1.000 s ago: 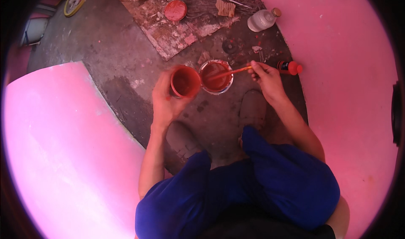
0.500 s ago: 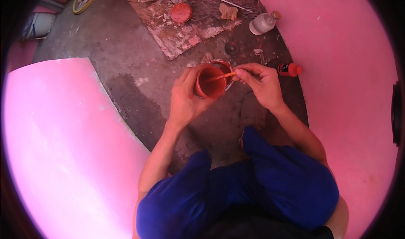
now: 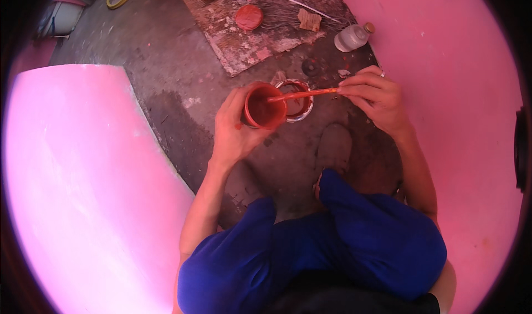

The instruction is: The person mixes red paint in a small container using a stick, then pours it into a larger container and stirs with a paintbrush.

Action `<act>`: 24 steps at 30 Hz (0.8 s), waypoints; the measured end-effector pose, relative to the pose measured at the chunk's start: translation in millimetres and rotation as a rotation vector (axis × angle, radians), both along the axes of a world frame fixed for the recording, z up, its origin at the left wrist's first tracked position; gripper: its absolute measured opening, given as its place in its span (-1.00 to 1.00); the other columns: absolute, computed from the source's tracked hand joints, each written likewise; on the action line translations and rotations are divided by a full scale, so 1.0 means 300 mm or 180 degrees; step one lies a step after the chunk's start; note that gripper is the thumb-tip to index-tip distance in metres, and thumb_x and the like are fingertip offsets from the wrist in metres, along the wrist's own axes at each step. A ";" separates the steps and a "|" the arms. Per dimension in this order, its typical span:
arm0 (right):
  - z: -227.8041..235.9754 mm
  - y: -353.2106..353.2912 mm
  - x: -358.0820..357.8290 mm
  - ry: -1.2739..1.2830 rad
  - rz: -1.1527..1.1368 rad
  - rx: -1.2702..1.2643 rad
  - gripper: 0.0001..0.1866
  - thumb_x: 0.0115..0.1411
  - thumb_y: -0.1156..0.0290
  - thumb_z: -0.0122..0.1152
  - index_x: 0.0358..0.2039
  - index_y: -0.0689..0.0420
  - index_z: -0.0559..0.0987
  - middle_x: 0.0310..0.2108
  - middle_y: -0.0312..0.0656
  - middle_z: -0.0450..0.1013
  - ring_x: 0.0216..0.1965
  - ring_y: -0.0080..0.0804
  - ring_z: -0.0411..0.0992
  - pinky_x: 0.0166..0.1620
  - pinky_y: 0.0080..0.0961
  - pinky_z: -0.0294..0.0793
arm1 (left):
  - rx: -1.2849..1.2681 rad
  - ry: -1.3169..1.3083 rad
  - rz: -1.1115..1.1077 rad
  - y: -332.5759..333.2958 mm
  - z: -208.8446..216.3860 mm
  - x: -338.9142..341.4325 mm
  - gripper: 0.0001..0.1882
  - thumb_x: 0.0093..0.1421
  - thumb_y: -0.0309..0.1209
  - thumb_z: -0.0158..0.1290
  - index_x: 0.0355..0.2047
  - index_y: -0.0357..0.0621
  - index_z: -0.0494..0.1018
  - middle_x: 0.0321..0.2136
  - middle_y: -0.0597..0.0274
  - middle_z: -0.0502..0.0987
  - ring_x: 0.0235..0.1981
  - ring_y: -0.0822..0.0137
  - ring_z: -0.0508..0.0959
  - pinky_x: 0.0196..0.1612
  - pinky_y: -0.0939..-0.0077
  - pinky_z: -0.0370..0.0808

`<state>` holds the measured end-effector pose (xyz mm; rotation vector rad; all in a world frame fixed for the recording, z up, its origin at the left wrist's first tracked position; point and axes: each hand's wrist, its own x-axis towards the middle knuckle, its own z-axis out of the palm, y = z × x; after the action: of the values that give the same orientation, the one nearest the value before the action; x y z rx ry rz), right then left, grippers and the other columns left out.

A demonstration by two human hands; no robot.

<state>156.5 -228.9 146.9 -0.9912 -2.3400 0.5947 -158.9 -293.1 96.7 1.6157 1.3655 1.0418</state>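
Note:
My left hand (image 3: 231, 126) is wrapped round a red cup (image 3: 247, 114), which leans so that its inside faces me; red paint coats its walls and bottom. Between the thumb and fingers of my right hand (image 3: 382, 102) is a thin stick (image 3: 310, 94) smeared with red. Its far end reaches into the cup, and the rest slants up over the rim to the right. Just behind the cup, on the floor, stands an open paint tin (image 3: 308, 108) with a silver, red-stained rim, partly covered by the cup and stick.
A paint-crusted board (image 3: 227, 42) at the back bears a round red lid (image 3: 249, 17) and a brown torn piece (image 3: 309, 20). Beside it stands a clear bottle (image 3: 351, 38). Large pink panels (image 3: 83, 175) flank me on both sides. My feet (image 3: 334, 147) are close to the tin.
My right hand has moved right and slightly up, drawing more of the stick out of the cup. The cup has shifted slightly left, uncovering more of the tin. A small red bottle is now hidden.

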 end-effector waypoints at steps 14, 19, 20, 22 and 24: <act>0.006 -0.030 -0.134 0.0426 -0.0305 -0.1280 -0.84 0.22 0.48 0.47 -0.19 0.20 0.78 -0.31 -0.17 0.69 -0.30 -0.41 0.57 -0.17 -0.47 0.49 | 0.0220 0.0583 -0.0242 0.006 0.019 0.044 -0.34 -0.04 -0.39 0.53 0.09 -0.17 0.56 -0.02 0.07 0.63 -0.01 0.05 0.67 0.05 0.25 0.60; -0.007 -0.055 -0.113 0.0413 -0.0821 -0.1737 -0.81 0.30 0.37 0.43 -0.24 0.26 0.75 -0.45 -0.17 0.63 -0.49 -0.49 0.52 -0.34 -0.49 0.46 | 0.0309 0.0538 -0.0145 0.002 -0.004 0.035 -0.33 -0.08 -0.34 0.52 0.09 -0.07 0.57 -0.05 0.16 0.64 -0.02 0.07 0.66 0.01 0.23 0.53; -0.001 -0.052 -0.103 0.0438 -0.0935 -0.1780 -0.77 0.31 0.33 0.42 -0.26 0.28 0.74 -0.50 -0.17 0.61 -0.53 -0.50 0.52 -0.39 -0.49 0.46 | 0.0300 0.0567 -0.0159 0.004 0.001 0.026 -0.35 -0.06 -0.36 0.53 0.07 -0.12 0.57 -0.04 0.11 0.64 -0.02 0.07 0.66 0.03 0.24 0.56; 0.022 -0.037 -0.081 0.0195 -0.1085 -0.1671 -0.76 0.32 0.33 0.41 -0.30 0.29 0.73 -0.53 -0.18 0.60 -0.55 -0.54 0.50 -0.40 -0.53 0.46 | 0.0273 0.0584 -0.0153 0.004 0.003 0.012 -0.37 -0.04 -0.38 0.55 0.05 -0.17 0.58 -0.02 0.07 0.64 -0.01 0.07 0.67 0.04 0.26 0.60; 0.029 -0.032 -0.057 0.0090 -0.1210 -0.1698 -0.75 0.33 0.33 0.40 -0.35 0.29 0.71 -0.54 -0.21 0.59 -0.54 -0.59 0.48 -0.40 -0.54 0.41 | 0.0240 0.0552 -0.0113 0.001 0.002 0.005 -0.37 -0.05 -0.38 0.55 0.05 -0.17 0.59 -0.02 0.07 0.64 -0.01 0.07 0.67 0.04 0.26 0.59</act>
<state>139.3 -238.6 155.4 -1.6001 -1.9212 1.0891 -157.4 -292.7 97.2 1.8150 1.4193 0.9607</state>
